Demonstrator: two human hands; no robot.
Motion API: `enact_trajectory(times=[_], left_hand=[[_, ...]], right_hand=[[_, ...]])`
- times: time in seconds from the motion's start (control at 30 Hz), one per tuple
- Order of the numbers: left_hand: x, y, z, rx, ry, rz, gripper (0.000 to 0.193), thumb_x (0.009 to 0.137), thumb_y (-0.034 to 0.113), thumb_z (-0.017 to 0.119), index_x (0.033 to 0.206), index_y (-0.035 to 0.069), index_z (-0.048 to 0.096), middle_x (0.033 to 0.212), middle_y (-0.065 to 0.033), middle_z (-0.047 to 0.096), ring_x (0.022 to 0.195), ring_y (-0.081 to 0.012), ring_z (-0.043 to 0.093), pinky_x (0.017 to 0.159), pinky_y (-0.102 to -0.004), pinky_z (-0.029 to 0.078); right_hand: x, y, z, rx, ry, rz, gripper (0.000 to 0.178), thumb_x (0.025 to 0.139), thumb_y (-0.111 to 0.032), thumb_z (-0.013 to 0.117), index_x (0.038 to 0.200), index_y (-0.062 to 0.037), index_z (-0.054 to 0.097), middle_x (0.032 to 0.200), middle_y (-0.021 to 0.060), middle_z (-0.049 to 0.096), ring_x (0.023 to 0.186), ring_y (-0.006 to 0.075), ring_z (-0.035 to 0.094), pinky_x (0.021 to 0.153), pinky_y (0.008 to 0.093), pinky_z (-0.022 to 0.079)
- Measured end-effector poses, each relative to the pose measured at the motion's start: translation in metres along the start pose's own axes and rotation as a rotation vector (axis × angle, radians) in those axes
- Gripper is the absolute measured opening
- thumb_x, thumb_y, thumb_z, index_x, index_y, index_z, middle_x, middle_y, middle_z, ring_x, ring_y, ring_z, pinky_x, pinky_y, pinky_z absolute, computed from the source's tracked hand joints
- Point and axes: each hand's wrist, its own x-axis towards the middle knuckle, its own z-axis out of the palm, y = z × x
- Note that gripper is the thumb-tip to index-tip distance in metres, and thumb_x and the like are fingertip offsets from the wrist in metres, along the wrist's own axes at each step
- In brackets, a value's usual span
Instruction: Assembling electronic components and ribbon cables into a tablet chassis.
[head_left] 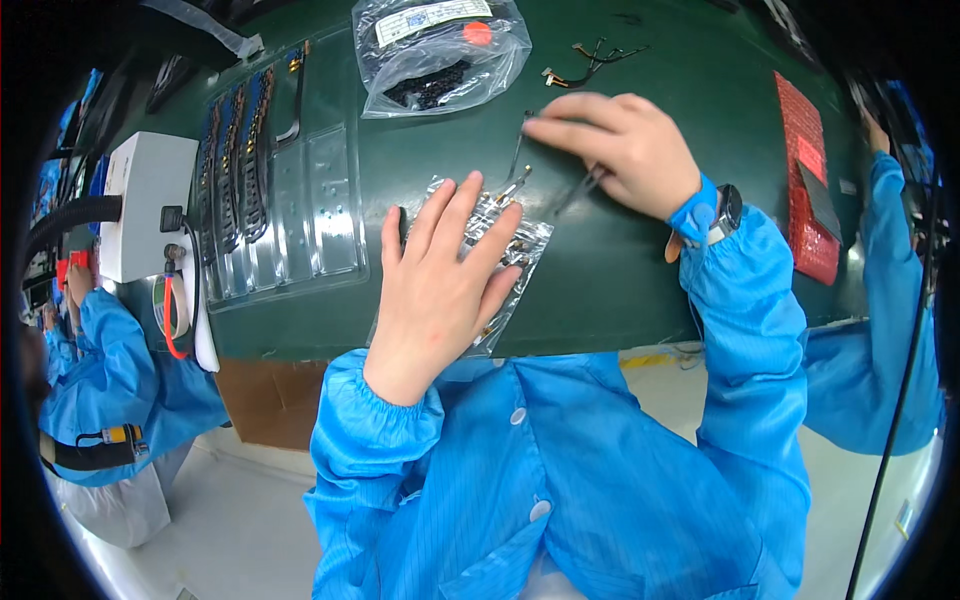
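My left hand (435, 275) lies flat, fingers spread, on a small clear plastic bag (535, 240) near the table's front edge. Small thin cables with gold-coloured ends (515, 187) show in and at the mouth of this bag. To its right my right hand (625, 150) hovers, closed, thumb and forefinger coming together beside a thin dark cable (518, 145). Whether the fingertips grip that cable is hard to tell. Slim dark tweezers (580, 190), somewhat blurred, stick out from under the curled fingers of this hand.
A clear tray (320, 230) with rows of dark strips stands at left, beside a white box (150, 205) with a black hose. Behind are a clear bag of black parts (440, 60) and several loose cables (590, 65). Red bubble wrap (805, 180) lies at right. Other people sit at both sides.
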Motion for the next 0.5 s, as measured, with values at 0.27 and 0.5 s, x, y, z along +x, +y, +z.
enact_trajectory(times=[0.27, 0.5], left_hand=[[-0.001, -0.001, 0.000, -0.016, 0.003, -0.007, 0.049, 0.077, 0.021, 0.064, 0.124, 0.022, 0.051, 0.138, -0.0132, 0.035, 0.126, -0.0303, 0.035, 0.101, -0.0541, 0.024], [-0.003, -0.001, -0.003, -0.016, -0.003, -0.006, 0.049, 0.077, 0.021, 0.064, 0.124, 0.023, 0.051, 0.137, -0.0137, 0.036, 0.126, -0.0301, 0.036, 0.101, -0.0541, 0.024]], right_hand=[[0.000, 0.002, 0.004, -0.083, -0.152, -0.021, 0.050, 0.070, -0.011, 0.065, 0.118, -0.0193, 0.057, 0.126, -0.0025, 0.052, 0.101, 0.0126, 0.057, 0.093, 0.0358, 0.038], [0.001, 0.003, -0.005, -0.217, -0.028, 0.056, 0.051, 0.067, -0.010, 0.066, 0.117, -0.0175, 0.056, 0.122, -0.0005, 0.054, 0.103, 0.0145, 0.055, 0.092, 0.0359, 0.039]])
